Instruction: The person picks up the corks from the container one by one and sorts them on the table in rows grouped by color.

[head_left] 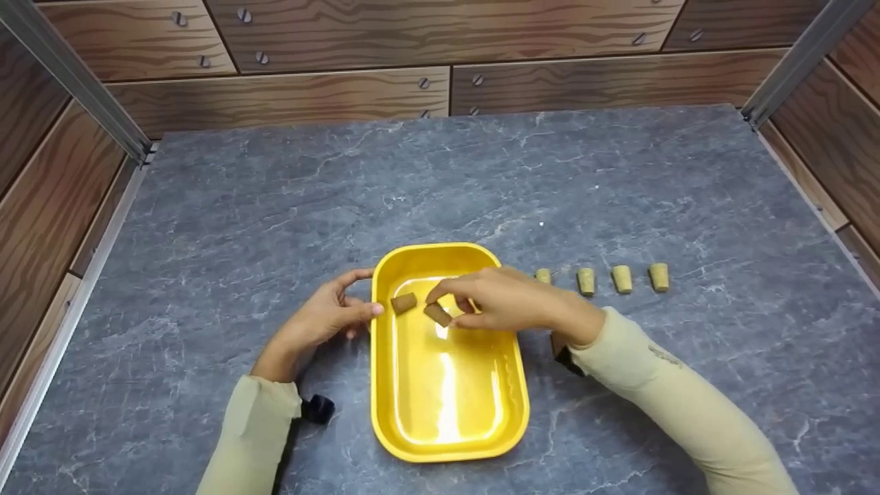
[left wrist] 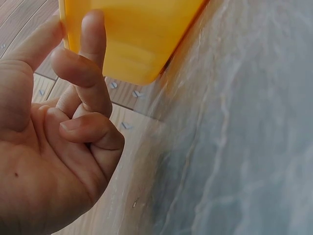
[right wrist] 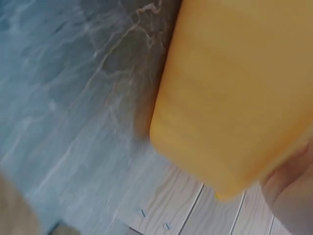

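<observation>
A yellow tray point(head_left: 381, 412) stands on the table in the head view. My left hand point(head_left: 324, 313) grips its left rim, thumb on the edge and index finger along the outer wall; in the left wrist view the other fingers point(left wrist: 93, 132) curl beside the tray's wall point(left wrist: 137, 44). Over the tray's inside, my right hand point(head_left: 505, 299) pinches a tapered cork point(head_left: 438, 315) between thumb and fingertips. A second cork point(head_left: 404, 303) lies on the tray floor near the left wall. The right wrist view shows the tray's outer side point(right wrist: 220, 98) and only part of the right hand point(right wrist: 293, 191).
To the right of the tray, several lighter corks point(head_left: 621, 278) stand in a row on the grey marbled table point(head_left: 309, 192); the leftmost is partly hidden by the right arm. Wood-patterned panels point(head_left: 330, 96) and metal posts point(head_left: 82, 82) border the table.
</observation>
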A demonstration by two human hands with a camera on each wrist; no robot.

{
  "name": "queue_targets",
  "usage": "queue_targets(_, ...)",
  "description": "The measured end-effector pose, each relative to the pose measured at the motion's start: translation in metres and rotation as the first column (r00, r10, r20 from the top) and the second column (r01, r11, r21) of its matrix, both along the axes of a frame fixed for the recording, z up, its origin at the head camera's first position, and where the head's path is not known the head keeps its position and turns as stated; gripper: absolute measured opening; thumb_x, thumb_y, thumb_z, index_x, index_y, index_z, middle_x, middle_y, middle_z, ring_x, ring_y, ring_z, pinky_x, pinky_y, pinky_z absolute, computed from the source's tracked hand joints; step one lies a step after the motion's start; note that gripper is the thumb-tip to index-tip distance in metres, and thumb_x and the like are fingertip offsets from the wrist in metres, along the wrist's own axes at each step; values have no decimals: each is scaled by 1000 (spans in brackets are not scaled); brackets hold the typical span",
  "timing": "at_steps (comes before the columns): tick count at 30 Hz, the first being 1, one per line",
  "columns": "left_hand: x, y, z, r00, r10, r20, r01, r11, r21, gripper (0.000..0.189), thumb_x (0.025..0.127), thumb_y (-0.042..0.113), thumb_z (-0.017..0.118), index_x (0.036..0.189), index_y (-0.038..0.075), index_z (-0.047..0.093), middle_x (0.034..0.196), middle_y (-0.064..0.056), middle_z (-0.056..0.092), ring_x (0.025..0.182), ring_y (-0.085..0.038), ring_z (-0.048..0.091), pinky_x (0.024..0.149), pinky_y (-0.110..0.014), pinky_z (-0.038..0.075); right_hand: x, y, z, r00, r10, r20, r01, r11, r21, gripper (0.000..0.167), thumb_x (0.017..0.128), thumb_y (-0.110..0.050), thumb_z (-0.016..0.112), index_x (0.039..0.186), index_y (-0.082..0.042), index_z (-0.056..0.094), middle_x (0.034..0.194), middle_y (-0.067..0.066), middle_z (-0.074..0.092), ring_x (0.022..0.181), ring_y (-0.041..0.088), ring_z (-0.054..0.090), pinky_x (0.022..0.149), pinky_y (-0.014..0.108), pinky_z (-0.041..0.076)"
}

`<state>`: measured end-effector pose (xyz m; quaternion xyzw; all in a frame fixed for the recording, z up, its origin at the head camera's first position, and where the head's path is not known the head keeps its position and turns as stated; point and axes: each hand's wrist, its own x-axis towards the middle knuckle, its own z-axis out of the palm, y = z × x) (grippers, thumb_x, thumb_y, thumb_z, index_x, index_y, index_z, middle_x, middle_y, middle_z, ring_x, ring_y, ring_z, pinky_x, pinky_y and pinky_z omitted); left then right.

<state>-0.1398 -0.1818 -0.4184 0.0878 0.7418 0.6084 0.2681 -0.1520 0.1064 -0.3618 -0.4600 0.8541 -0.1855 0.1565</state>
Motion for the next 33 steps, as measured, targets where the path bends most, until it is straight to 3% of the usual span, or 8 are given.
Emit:
queue_targets(10,0,0,0,1000,2,9,-2,1000,-1,77,87,24,72,148,2,30,71,7,68,50,-6,48,52,-20,43,9,39,13,994,-62,91,78,979,-187,35,92,-27,66,125,-16,59,72,-2,55,60,2,43,56,20,41)
queue_targets(15,0,0,0,1000,-9,2,9,1000,-1,78,88,26,72,148,2,29,71,7,67,51,-6,48,53,-20,43,15,68,15,987,-124,99,143,967,-210,36,91,-27,67,123,-12,59,74,-4,56,62,1,43,56,19,42)
queue_targets(28,1,-1,1,1000,13,16,-12,1000,-27,77,87,28,73,148,6,31,72,6,68,51,-6,48,53,-20,42,34,140,-1,953,-285,101,301,919,-255,34,88,-16,70,120,-12,59,75,-9,54,61,-2,44,52,20,42)
queue_targets(33,2,-1,1,1000,15,11,-15,1000,-23,75,87,26,72,148,6,32,70,6,67,50,-7,48,52,-20,42,45,164,-12,919,-361,160,392,882,-262,37,86,-11,71,120,-9,58,74,-10,54,62,-1,46,51,21,43)
